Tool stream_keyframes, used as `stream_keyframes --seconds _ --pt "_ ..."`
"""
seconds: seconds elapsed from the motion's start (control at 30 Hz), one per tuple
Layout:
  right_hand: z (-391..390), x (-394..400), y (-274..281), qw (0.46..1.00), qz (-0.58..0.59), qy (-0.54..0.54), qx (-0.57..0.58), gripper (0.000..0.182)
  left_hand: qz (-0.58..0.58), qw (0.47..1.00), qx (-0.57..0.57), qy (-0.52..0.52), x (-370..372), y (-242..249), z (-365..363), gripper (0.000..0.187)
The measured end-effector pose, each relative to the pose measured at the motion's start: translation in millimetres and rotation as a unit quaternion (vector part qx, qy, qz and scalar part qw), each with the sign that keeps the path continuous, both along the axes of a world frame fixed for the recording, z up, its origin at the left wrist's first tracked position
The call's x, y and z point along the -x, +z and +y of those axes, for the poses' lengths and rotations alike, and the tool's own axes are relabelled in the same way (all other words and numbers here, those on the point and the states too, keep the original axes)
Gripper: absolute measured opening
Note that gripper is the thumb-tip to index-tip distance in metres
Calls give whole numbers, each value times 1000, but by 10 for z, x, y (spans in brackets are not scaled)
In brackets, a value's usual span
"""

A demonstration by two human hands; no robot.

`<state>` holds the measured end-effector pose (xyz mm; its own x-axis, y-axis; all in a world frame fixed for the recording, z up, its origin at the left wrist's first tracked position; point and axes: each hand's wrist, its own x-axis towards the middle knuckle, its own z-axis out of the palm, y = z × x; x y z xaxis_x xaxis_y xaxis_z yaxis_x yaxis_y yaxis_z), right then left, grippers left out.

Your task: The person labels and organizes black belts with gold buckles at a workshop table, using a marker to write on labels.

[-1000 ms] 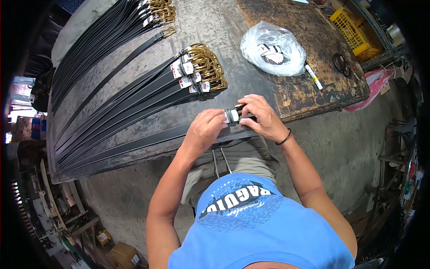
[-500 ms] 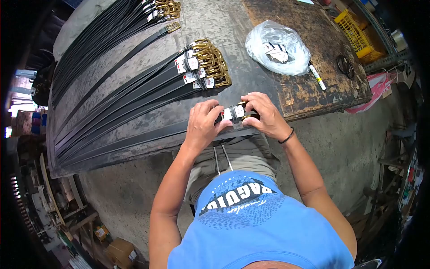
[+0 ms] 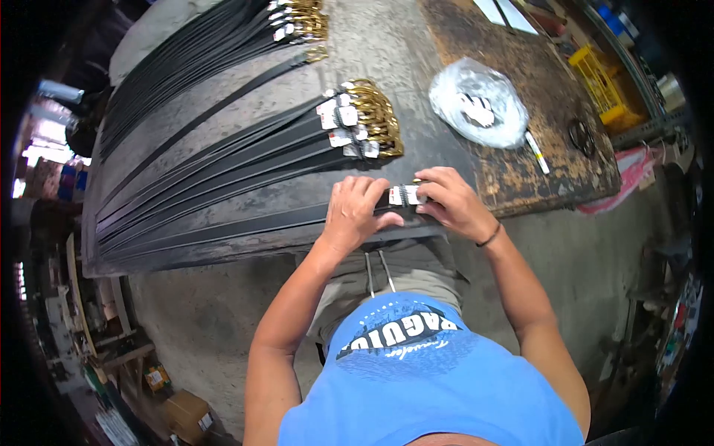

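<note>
Lettering on the blue T-shirt (image 3: 401, 349) reads "BAGUIO" upside down to the camera, with a smaller script line under it too fine to make out. White paper tags (image 3: 407, 195) with small dark and red print sit on the long black leather belt (image 3: 223, 227) lying along the near edge of the worn dark table (image 3: 416, 97); the print on them is too small to read. The left hand (image 3: 355, 212) presses flat on the belt strap just left of the tags, fingers spread and curled over it, thumb pointing towards the tags. The right hand (image 3: 454, 202) closes its grip on the belt's buckle end, fingertips pinching beside the tags; the buckle itself is mostly hidden under the fingers. Just beyond the hands lies a fanned bundle of black belts with brass buckles (image 3: 375, 119) and similar white tags. Farther right rest a clear plastic bag of tags (image 3: 480, 104), a white marker pen (image 3: 537, 152) and black scissors (image 3: 581, 135)
</note>
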<state>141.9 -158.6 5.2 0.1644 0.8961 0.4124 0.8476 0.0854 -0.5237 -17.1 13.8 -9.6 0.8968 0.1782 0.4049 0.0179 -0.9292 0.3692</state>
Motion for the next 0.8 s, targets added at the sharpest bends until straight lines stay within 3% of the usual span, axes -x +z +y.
stream_keyframes --seconds 0.17,0.27,0.4,0.47,0.6,0.67,0.73,0.8 --pt "167 -176 739 994 -110 22 -18 31 51 992 -62 101 567 163 745 56" --pt "251 -348 1124 987 -149 -21 -54 35 -31 963 -150 222 979 304 1572 47" --pt "264 -669 1435 971 -217 -64 -80 43 -85 929 -226 281 1224 582 2439 41" --pt "187 -850 1477 971 -216 -73 -76 43 -115 912 -235 317 1046 677 2533 35" --pt "-294 -1372 1233 987 -119 -110 -10 36 -96 955 -152 238 536 613 2541 35" --pt "-521 -1438 1220 985 -133 -113 -3 33 -86 973 -119 178 331 456 2495 25" --pt "-748 -1469 1195 982 -147 -118 6 30 -61 986 -96 118 214 381 2381 46" --pt "-958 -1494 1130 971 -150 -166 81 27 -32 991 -103 83 156 369 2245 57"
